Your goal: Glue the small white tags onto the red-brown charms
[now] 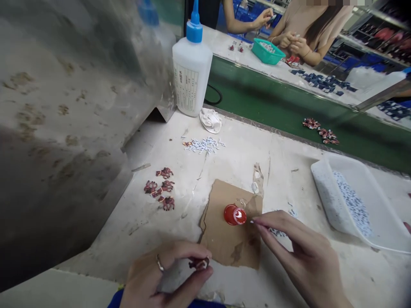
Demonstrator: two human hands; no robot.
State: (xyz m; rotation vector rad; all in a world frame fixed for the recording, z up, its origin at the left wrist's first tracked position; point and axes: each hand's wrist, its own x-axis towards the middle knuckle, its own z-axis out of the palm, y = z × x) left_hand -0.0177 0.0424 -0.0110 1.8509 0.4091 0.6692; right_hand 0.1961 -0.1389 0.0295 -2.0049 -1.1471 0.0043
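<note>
Between the thumb and forefinger of my left hand (pixel 167 273) is a small brown figurine (pixel 199 263), held just off the cardboard's lower left edge. My right hand (pixel 298 256) pinches a tiny pale piece (pixel 252 221), too small to name, at its fingertips. Just left of those fingertips, a small red cup (pixel 230 214) stands on the torn piece of cardboard (pixel 221 239). Partly behind my right hand lie small dark-and-white pieces (pixel 278 232). Several more brown figurines (pixel 166 202) rest on the table to the left.
A metal housing (pixel 64 128) fills the left side. At the back stand a glue bottle (pixel 192 72) and a pile of small pale pieces (pixel 205 145). A white bin (pixel 334 205) of tiny pieces sits right. Beyond the green conveyor belt (pixel 257 92), other people work near a teal basket (pixel 266 52).
</note>
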